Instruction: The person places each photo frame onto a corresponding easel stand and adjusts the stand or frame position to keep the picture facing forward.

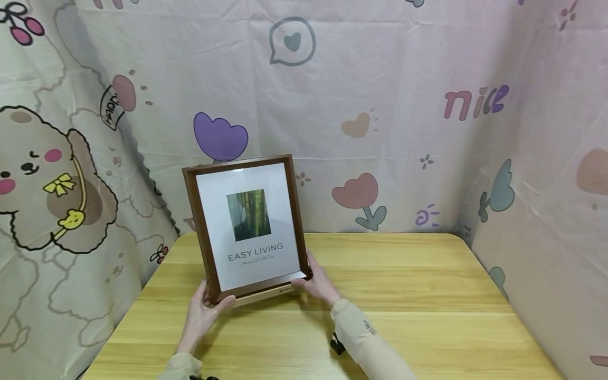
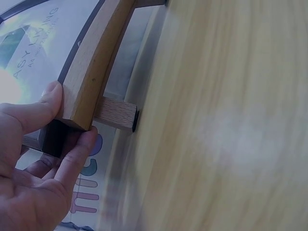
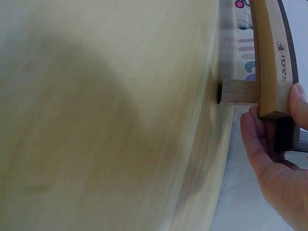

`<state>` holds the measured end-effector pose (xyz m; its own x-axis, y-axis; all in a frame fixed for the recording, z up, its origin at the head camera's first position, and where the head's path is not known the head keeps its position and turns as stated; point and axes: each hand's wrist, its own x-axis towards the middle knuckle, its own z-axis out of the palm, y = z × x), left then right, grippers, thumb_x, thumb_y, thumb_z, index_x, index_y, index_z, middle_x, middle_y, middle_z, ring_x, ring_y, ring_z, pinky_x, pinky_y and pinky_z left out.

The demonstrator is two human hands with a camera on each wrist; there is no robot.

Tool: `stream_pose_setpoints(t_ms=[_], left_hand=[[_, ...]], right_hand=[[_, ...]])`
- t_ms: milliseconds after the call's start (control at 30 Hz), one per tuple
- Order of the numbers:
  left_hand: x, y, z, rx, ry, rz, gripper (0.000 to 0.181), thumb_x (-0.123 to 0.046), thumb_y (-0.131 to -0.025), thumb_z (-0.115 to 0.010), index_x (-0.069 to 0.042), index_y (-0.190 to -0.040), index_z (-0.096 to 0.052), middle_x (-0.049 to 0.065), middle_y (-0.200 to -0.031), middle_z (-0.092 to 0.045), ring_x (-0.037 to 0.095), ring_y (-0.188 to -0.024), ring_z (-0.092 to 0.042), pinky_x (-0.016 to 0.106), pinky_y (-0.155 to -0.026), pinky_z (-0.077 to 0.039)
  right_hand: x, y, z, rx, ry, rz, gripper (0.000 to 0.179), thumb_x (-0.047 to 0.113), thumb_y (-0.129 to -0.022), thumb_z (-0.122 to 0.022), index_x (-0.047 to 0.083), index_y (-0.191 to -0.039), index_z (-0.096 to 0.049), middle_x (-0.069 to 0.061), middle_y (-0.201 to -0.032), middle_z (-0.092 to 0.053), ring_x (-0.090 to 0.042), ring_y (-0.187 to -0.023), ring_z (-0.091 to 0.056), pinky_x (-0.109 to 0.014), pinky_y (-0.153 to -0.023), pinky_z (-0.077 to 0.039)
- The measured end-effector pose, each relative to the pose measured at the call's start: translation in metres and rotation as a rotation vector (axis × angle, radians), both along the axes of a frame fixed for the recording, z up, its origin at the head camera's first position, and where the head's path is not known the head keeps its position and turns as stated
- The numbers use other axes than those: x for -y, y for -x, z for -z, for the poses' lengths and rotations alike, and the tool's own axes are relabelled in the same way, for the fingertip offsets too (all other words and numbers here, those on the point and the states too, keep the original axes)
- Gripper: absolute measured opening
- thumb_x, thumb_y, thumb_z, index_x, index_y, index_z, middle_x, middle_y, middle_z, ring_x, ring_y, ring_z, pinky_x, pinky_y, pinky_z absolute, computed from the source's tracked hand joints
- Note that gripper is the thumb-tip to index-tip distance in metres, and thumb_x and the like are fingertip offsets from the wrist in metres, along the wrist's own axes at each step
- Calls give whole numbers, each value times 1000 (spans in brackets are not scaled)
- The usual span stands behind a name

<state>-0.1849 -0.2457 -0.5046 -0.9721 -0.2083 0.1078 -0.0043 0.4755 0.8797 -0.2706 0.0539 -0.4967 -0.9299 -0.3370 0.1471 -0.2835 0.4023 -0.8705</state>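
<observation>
A dark-brown picture frame [image 1: 299, 221] stands tilted to the left in the head view, with a white insert reading "EASY LIVING" and a small green bamboo picture. Under its lower edge runs a light wooden ledge [image 1: 261, 295], lettered in the right wrist view, with a short wooden foot [image 2: 118, 113] below it. My left hand [image 1: 199, 316] grips the lower left corner, thumb in front and fingers beneath. At the lower right corner, my right hand [image 1: 319, 282] holds frame and ledge the same way, its fingers [image 3: 255, 144] curled under. What lies behind the frame is hidden.
The light wood-grain table [image 1: 404, 295] spreads beneath both hands. A patterned cloth backdrop [image 1: 404, 63] hangs behind the table and along both sides. A small black object [image 1: 336, 344] shows at the right sleeve.
</observation>
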Motion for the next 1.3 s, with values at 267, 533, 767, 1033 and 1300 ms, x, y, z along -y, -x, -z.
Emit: stream_pose_setpoints(t_ms=[267, 533, 767, 1033, 1300], left_hand=[[-4, 0, -2, -10, 9, 7, 87, -27, -87, -80, -1, -154, -31, 31, -140, -56, 43, -128, -58, 47, -109, -50], [-6, 1, -1, 12, -7, 15, 94, -26, -87, -81, 2, -156, -24, 35, -146, -48, 48, -133, -51, 56, -114, -43], [-9, 1, -2, 25, -11, 22, 98, -26, -87, -80, 4, -158, -19, 36, -148, -44, 50, -136, -47, 58, -115, -41], [-14, 4, -1, -3, -11, 22, 87, -28, -88, -79, -3, -154, -30, 31, -145, -51, 45, -132, -52, 58, -113, -43], [-18, 5, -1, -19, -10, 22, 88, -24, -87, -81, 1, -154, -30, 32, -140, -55, 45, -130, -55, 56, -113, -45]], right_hand=[[-2, 0, 1, -1, -1, 1, 95, 14, -85, -79, 12, -160, -20, -30, -139, -58, -44, -121, -62, -59, -111, -45], [-6, -1, 2, 21, 9, 8, 95, 14, -86, -79, 16, -161, -20, -27, -137, -60, -42, -118, -63, -61, -110, -45], [-9, 0, 2, 10, -1, 10, 95, 14, -86, -79, 16, -161, -20, -28, -134, -62, -41, -115, -65, -59, -108, -48], [-13, 1, 2, 0, 24, 0, 94, 13, -86, -79, 15, -160, -21, -28, -132, -62, -40, -112, -66, -58, -105, -50], [-16, 0, 2, 12, 25, 9, 94, 14, -86, -78, 14, -160, -20, -26, -128, -65, -36, -107, -68, -56, -103, -52]])
